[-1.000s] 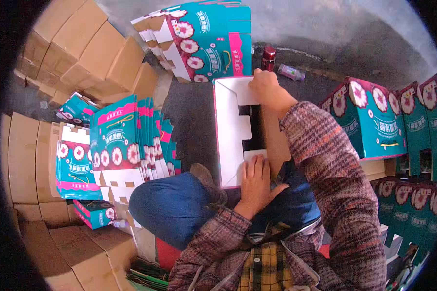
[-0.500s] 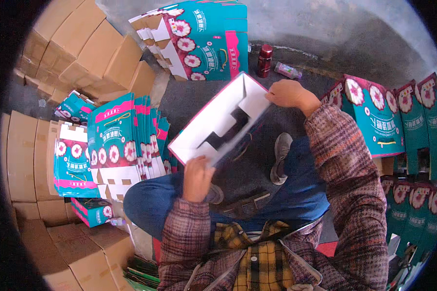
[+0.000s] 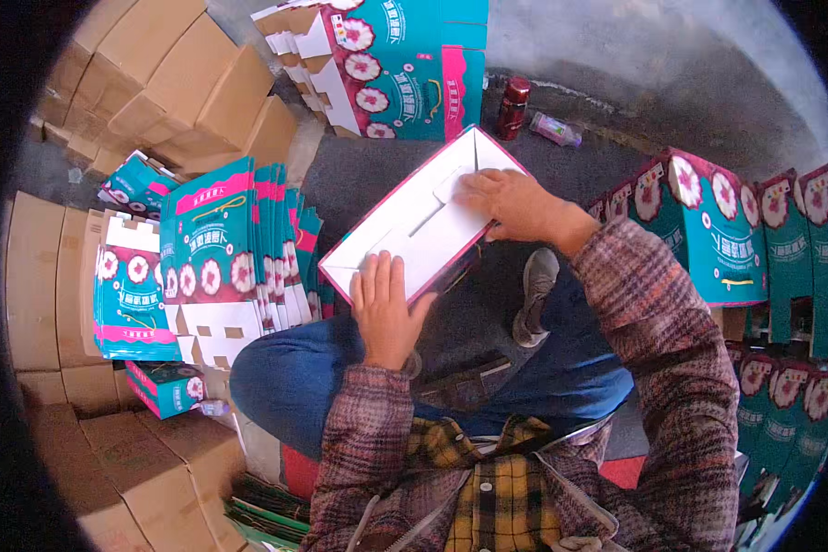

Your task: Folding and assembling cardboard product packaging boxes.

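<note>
Looking down from the head camera, the person sat with a white, pink-edged carton [image 3: 423,225] tilted above the blue-trousered knees, its white inner face turned up. The left hand [image 3: 384,308] lay flat and open on the carton's near end, fingers spread against the card. The right hand [image 3: 511,204] pressed on the far end near a cut slot, fingers bent over the panel and gripping its edge. To the person's left stood a row of flattened teal cartons [image 3: 235,244] with flower prints, with brown cardboard boxes [image 3: 184,87] stacked behind. Folded-up teal cartons [image 3: 708,235] stood on the right, and a dark red bottle [image 3: 512,107] stood on the floor beyond the carton.
</note>
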The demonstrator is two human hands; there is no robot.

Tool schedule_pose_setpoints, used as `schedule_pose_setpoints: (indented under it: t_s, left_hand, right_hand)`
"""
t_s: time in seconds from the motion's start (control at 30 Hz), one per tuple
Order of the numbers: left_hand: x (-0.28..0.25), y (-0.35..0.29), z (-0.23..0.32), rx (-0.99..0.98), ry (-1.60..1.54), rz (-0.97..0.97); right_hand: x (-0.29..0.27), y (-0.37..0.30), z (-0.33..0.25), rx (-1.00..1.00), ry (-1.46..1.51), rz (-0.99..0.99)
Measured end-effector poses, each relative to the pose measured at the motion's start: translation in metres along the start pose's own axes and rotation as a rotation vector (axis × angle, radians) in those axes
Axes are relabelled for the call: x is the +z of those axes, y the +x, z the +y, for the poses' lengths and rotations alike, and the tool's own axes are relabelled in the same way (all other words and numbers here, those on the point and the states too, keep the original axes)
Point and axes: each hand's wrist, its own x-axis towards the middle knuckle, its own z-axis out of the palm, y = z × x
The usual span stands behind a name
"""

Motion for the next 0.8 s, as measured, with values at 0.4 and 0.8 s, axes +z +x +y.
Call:
schedule_pose_setpoints:
  t_s: [0.4, 0.8]
  left_hand:
    - [0.007, -0.001, -0.004, -0.019, -0.075, -0.12]
    - [-0.004, 0.004, -0.087, -0.964, -1.239, 0.212]
  right_hand:
    - [0.003, 0.012, 0.007, 0.111, 0.164, -0.465]
    - [0.019, -0.006, 0.075, 0.775, 0.611, 0.259]
